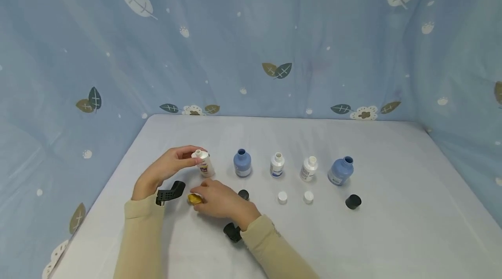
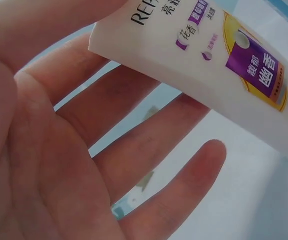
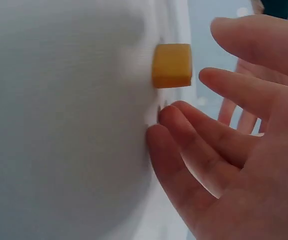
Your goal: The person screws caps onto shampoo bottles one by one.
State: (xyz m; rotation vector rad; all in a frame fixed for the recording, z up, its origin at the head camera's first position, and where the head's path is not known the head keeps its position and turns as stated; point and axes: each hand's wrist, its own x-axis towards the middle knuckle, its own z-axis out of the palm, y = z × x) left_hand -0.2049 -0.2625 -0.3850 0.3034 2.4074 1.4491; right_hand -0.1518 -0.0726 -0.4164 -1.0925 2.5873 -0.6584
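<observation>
My left hand [image 1: 166,168] grips a white bottle [image 1: 205,168], thumb on the near side and fingers behind. The bottle has an uncapped neck and stands slightly tilted at the left of the table. Its purple and yellow label [image 2: 259,65] shows in the left wrist view, where the lower fingers spread away from it. Just in front of the bottle, my right hand [image 1: 219,199] reaches over the table to a yellow cap [image 3: 172,66]. In the right wrist view, thumb and fingers stand apart from the cap, loosely bent, with some fingertips near the table.
To the right stand a blue bottle [image 1: 242,164], two white bottles [image 1: 276,165] [image 1: 309,169] and another blue bottle [image 1: 340,171], all uncapped. Before them lie a black cap [image 1: 243,194], two white caps [image 1: 282,198] [image 1: 308,197] and another black cap [image 1: 353,202]. Black wrist mounts [image 1: 171,192] stick out beside both hands.
</observation>
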